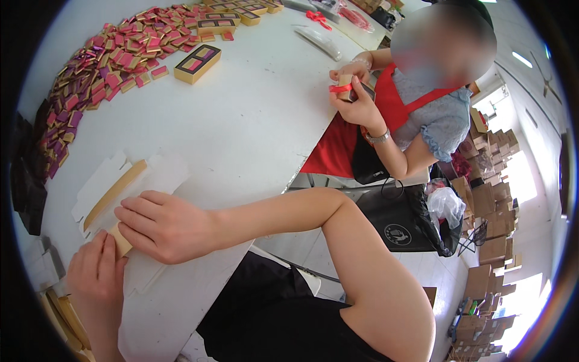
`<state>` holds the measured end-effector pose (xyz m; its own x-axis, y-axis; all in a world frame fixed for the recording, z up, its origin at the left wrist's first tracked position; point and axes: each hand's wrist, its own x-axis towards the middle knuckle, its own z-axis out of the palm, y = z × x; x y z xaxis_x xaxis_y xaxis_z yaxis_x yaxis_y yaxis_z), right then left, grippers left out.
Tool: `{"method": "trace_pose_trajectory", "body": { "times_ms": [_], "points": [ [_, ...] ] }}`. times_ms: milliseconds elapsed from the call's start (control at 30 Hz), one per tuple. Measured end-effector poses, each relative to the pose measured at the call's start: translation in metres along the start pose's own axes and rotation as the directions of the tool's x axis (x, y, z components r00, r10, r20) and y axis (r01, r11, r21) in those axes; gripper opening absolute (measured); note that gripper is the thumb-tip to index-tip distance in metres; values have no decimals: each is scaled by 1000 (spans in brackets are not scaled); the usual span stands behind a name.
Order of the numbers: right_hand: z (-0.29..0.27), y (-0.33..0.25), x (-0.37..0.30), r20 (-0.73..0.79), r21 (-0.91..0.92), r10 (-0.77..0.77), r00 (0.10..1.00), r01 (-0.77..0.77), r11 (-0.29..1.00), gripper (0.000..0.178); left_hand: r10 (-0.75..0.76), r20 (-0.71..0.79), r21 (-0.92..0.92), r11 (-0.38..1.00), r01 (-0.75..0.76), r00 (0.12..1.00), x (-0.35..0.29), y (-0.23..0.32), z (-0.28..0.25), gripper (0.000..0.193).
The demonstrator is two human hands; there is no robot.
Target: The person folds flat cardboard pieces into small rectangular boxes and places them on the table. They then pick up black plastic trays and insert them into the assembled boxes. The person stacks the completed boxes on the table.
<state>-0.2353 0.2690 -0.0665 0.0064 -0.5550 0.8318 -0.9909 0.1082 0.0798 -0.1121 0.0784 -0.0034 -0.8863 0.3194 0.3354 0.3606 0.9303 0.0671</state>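
An unfolded cardboard box blank [113, 192], white with a gold panel, lies on the table at the near left. My left hand [96, 274] is at its near end, fingers together against a gold part of the blank. From the right, my right hand [166, 226] reaches across with bent fingers over the same gold part, next to the left fingertips. The two hands grip and press this part between them, and they hide most of it. White flaps of the blank stick out beyond and beneath the right hand.
A large heap of small pink, purple and gold pieces [114, 57] covers the far left. Nearby stands a gold box with a windowed top [198, 63]; several similar boxes [241, 11] are behind. Across the table, a person's hands [356, 99] hold a box with red ribbon. A black-lined bin [401, 217] stands beyond the table edge.
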Motion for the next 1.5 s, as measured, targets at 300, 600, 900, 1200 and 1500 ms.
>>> {"method": "trace_pose_trajectory", "body": {
  "times_ms": [300, 600, 900, 1200, 1500],
  "points": [
    [-9, -18, -14, 154, 31, 9, 988, -14, 999, 16, -61, -198, -62, 997, 49, 978, -12, 31, 39, 23],
    [-11, -9, 5, 459, 148, 165, 873, -259, 955, 11, -172, -151, -267, 955, 127, 973, -11, 23, 39, 15],
    [-5, 24, 38, 765, 182, 205, 610, -511, 840, 10, -242, 20, -225, 944, 240, 970, 0, 0, 56, 12],
    [-14, -11, 20, 649, 343, 184, 738, -500, 795, 19, 69, -232, 2, 998, -70, 970, 6, -17, 34, 10],
    [-76, 30, 11, 564, 298, -87, 821, -104, 949, 54, 178, -122, -75, 979, -188, 977, -24, -34, 23, 18]
  ]
}}
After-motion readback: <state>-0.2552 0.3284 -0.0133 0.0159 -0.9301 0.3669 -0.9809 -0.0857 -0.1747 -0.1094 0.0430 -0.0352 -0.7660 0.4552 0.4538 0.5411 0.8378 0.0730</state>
